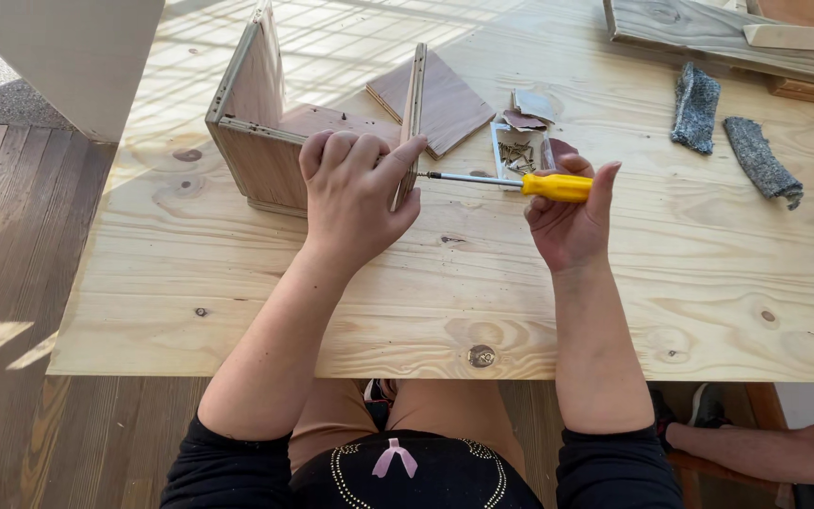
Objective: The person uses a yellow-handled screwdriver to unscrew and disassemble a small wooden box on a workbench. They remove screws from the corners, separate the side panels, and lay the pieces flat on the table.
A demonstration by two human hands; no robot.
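Worktop [482, 311]: a pale pine board with knots is filling most of the frame, its near edge running across the lower middle, just above the person's lap.
Other person: a bare leg and shoe [708, 407] are showing at the lower right, under the worktop edge.
Left hand [355, 198]: it is curling over the near end of the upright panel at centre, knuckles up, thumb pressing along the panel's edge, so it is gripping the wood.
Right hand [572, 221]: it is closing around the yellow handle, right of centre, palm toward the camera.
Screwdriver [520, 183]: it is lying level, its metal shaft pointing left, the tip meeting the upright panel just beside the left thumb.
Upright panel [413, 104]: a thin plywood piece is standing on edge, running away from the left hand toward the upper middle.
Wooden box [261, 123]: a half-built open frame is sitting left of the panel, touching the left hand's knuckles.
Screw tray [515, 151]: a small clear pack of screws is lying just beyond the shaft.
Flat board [449, 108]: a reddish square is lying behind the panel.
Grey cloth pieces [699, 108]: two are resting at the upper right, well apart from both hands.
Plank [699, 28]: it is stretching across the far upper right corner.
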